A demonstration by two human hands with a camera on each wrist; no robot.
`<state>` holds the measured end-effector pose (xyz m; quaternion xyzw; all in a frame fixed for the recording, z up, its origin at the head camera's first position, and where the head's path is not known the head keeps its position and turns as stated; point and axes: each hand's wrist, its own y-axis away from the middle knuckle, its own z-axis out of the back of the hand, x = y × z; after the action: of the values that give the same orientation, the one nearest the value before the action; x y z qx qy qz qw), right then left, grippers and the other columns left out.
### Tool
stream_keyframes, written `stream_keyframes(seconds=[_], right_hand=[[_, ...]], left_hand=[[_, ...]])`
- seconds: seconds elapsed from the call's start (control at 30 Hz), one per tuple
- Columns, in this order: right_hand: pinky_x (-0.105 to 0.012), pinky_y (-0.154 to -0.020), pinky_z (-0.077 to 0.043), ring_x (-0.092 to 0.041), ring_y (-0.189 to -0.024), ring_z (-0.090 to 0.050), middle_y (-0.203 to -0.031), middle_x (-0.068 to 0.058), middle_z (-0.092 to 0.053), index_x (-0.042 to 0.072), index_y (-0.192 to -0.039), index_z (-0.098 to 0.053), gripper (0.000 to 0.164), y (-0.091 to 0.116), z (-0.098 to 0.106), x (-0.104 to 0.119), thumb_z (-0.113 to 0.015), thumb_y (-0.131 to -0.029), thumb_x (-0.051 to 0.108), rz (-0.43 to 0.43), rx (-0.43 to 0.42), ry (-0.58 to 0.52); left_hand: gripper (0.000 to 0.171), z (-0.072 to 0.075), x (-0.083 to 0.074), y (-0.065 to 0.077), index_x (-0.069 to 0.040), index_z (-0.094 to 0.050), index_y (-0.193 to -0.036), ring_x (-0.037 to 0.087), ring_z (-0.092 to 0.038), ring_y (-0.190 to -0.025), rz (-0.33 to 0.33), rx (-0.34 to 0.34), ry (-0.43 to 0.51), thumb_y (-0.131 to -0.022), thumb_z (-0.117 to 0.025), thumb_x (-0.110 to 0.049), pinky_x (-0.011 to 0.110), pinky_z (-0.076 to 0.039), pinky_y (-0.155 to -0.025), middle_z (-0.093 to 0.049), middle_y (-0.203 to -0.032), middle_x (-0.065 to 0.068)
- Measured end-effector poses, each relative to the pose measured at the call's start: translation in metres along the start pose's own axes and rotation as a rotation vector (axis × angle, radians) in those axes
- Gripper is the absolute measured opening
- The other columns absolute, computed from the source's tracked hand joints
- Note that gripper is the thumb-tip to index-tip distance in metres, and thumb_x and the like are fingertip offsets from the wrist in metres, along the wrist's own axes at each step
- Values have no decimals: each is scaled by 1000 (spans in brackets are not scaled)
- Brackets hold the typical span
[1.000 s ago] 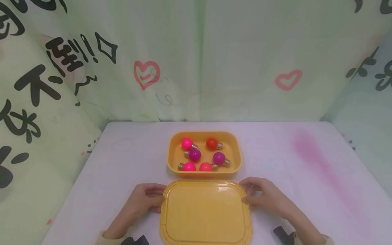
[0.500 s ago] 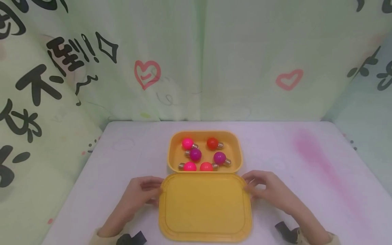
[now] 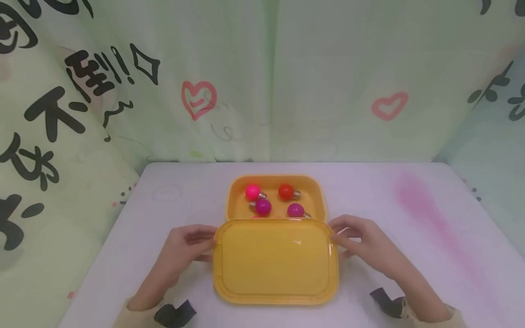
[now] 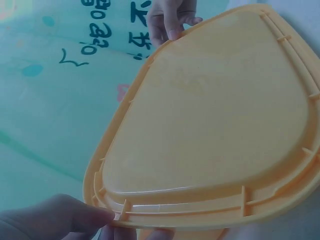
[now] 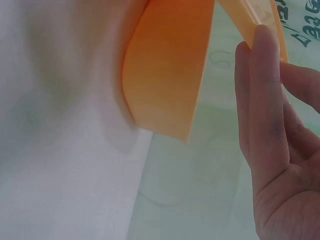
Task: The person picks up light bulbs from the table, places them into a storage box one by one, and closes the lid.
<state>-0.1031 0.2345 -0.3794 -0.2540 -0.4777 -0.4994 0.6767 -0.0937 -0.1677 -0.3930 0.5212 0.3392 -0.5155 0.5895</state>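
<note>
Both hands hold a yellow plastic lid (image 3: 275,264) by its two short sides, raised over the table. My left hand (image 3: 186,250) pinches the left edge near the far corner; the thumb on the rim shows in the left wrist view. My right hand (image 3: 362,243) pinches the right edge, with its fingers (image 5: 267,100) stretched along the underside in the right wrist view. Just beyond is a yellow box (image 3: 317,196) holding several small coloured bulbs, among them a red bulb (image 3: 285,192) and a purple bulb (image 3: 263,207). The lid hides the box's near part and the bulbs there.
A white table (image 3: 410,218) carries a pink smear at the right. Behind it hangs a pale green curtain (image 3: 328,91) with black characters and red hearts, which also runs along the left and right sides.
Both hands have carried the lid away from the person, toward the box. Its far edge now covers the front of the box, and the nearest bulbs have gone mostly out of sight.
</note>
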Motion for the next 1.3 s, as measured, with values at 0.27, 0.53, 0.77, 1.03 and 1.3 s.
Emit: stream_keyframes(seconds=[0.27, 0.53, 0.77, 1.03, 1.3], right_hand=[[-35, -63, -62, -13, -93, -69, -112, -20, -66, 0, -118, -62, 27, 0, 6, 15, -66, -96, 14, 96, -37, -7], [-35, -61, -62, -13, -90, -70, -107, -16, -67, 4, -115, -64, 20, -3, 9, 27, -65, -96, 12, 201, -91, 14], [-36, -62, -62, -14, -90, -70, -107, -16, -67, 4, -114, -65, 18, -6, 14, 38, -64, -96, 8, 258, -100, 9], [-36, -62, -62, -15, -87, -71, -106, -14, -67, 4, -113, -65, 18, -9, 19, 48, -65, -96, 9, 279, -151, 32], [-34, -66, -62, -17, -81, -73, -103, -6, -72, 8, -112, -69, 17, -9, 26, 57, -65, -96, 12, 312, -224, 79]], left_hand=[[31, 7, -15, -1, -2, -69, -117, 22, -70, -97, -77, -5, -20, -88, -75, -12, 38, -62, -72, -72, -110, 14], [29, 13, -26, -3, -1, -69, -116, 21, -70, -95, -137, -13, -22, -88, -74, -9, 39, -62, -72, -72, -110, 15], [32, 17, -36, -3, 1, -68, -117, 16, -70, -92, -193, -30, -15, -89, -75, -13, 40, -63, -70, -71, -111, 16], [35, 20, -45, -4, -1, -65, -120, 14, -69, -97, -268, -43, 8, -91, -73, -18, 40, -62, -71, -69, -115, 11], [35, 21, -58, -4, -3, -65, -120, 15, -68, -101, -313, -68, -9, -93, -72, -23, 36, -62, -74, -67, -116, 9]])
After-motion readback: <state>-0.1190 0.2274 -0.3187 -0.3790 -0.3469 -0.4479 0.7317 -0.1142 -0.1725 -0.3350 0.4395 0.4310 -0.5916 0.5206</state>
